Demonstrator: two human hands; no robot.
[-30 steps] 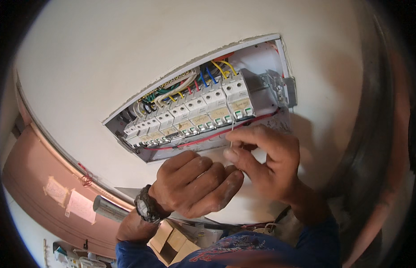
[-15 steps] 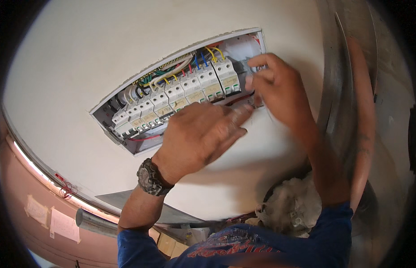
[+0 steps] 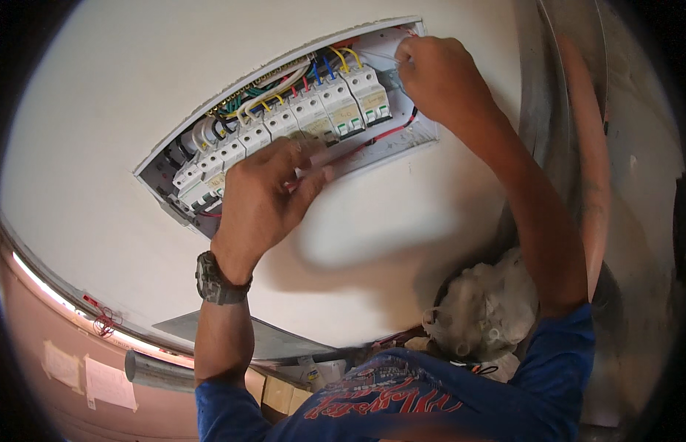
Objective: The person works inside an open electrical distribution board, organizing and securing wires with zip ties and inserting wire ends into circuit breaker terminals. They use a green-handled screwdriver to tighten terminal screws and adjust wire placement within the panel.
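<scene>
White breakers sit in a row inside the open wall panel, with coloured wires above them. The left hand pinches a red wire along the panel's lower edge. The right hand is curled closed at the panel's upper right corner; what it grips cannot be told.

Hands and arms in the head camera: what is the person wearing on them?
Both hands, the left hand and the right hand, are bare, with no gloves. A dark, chunky wristwatch sits on the left wrist. Blue sleeves are pushed up, so the forearms are uncovered.
</scene>
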